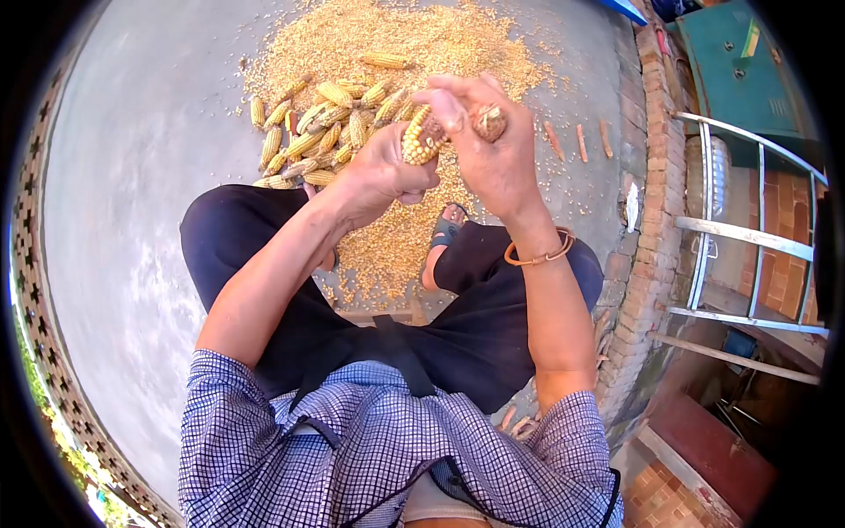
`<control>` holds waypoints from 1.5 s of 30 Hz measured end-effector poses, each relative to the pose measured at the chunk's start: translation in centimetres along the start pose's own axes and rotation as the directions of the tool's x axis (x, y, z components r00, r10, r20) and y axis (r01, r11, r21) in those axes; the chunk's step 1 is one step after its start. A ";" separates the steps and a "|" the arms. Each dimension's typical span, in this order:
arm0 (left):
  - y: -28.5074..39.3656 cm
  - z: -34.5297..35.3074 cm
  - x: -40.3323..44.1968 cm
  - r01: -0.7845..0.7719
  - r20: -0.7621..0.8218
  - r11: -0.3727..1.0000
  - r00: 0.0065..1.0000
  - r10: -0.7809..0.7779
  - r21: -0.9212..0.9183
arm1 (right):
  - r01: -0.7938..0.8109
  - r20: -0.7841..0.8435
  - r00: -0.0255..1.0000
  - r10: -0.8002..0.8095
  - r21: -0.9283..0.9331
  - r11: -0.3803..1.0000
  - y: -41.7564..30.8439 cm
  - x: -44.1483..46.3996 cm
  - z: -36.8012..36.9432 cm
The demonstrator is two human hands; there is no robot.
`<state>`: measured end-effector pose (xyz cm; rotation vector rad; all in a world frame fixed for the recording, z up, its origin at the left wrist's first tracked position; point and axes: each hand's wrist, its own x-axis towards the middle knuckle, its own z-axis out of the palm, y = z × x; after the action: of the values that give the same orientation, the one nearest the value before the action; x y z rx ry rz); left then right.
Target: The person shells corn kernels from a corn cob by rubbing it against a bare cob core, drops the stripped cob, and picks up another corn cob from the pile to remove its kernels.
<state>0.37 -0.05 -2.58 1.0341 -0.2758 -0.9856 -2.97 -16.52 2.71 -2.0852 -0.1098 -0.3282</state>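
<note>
In my left hand [387, 167] is an ear of corn [420, 150], held upright with its yellow kernels showing on one side and a brownish, stripped patch on the other. My right hand [500, 167] is closed around a corncob [489, 123], whose round brown end pokes out between the fingers. The right thumb is up against the ear of corn, and the two hands nearly meet. Beyond my left hand lies a pile of corn ears [330, 128]. Loose kernels [387, 255] cover the ground below my hands.
A wide spread of kernels [308, 44] lies at the far side. Several bare cobs [581, 143] are scattered on the concrete [114, 176] to the right. Along the right runs a low brick edge [656, 202], with a metal ladder [744, 233] and a green cabinet [735, 70] past it.
</note>
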 end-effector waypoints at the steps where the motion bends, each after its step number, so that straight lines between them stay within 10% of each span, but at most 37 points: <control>1: -0.1 0.1 0.0 -0.028 -0.061 0.994 0.998 0.035 0.109 | 0.134 0.027 0.991 -0.132 -0.136 0.982 -0.1 -0.2 0.4; 3: -1.3 0.7 -0.3 -0.056 -0.170 0.947 0.979 0.115 0.316 | 0.382 0.134 0.924 -0.359 -0.384 0.841 -0.6 -0.7 2.1; 13: 0.7 1.6 -2.5 0.127 -0.146 0.881 0.987 -0.067 0.455 | 0.099 -0.105 0.981 -0.161 -0.441 0.892 -2.4 -1.4 4.9; 19: -1.9 0.5 -1.6 -0.248 0.114 0.677 0.965 0.237 0.693 | 0.010 -0.145 0.986 -0.081 -0.438 0.899 -2.7 -1.0 4.3; 22: -3.4 1.8 -0.5 -0.365 0.065 0.781 0.920 0.388 0.507 | -0.180 -0.118 0.981 0.156 -0.236 0.955 -1.7 -0.2 3.3; 25: 0.0 2.5 -0.3 0.063 0.048 0.935 0.995 -0.085 0.349 | -0.203 -0.111 0.970 0.218 0.131 0.970 -0.8 0.4 1.6; 27: -0.9 2.0 -0.2 0.062 0.034 0.988 0.997 -0.067 0.142 | -0.126 -0.171 0.967 0.190 0.329 0.936 -0.5 0.9 -0.5; 36: 0.6 1.0 -0.8 0.091 0.103 0.996 0.991 -0.090 -0.003 | -0.417 -0.059 0.905 0.422 0.081 0.905 0.7 0.3 -1.6; 45: 1.6 2.1 -1.4 0.103 0.017 0.963 0.995 -0.102 -0.249 | -0.164 -0.242 0.950 0.194 0.139 0.977 1.9 0.5 -0.1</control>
<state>-0.79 0.10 0.17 0.8223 -0.0985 -1.0861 -2.06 -17.58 1.29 -1.9022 0.2097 -0.4637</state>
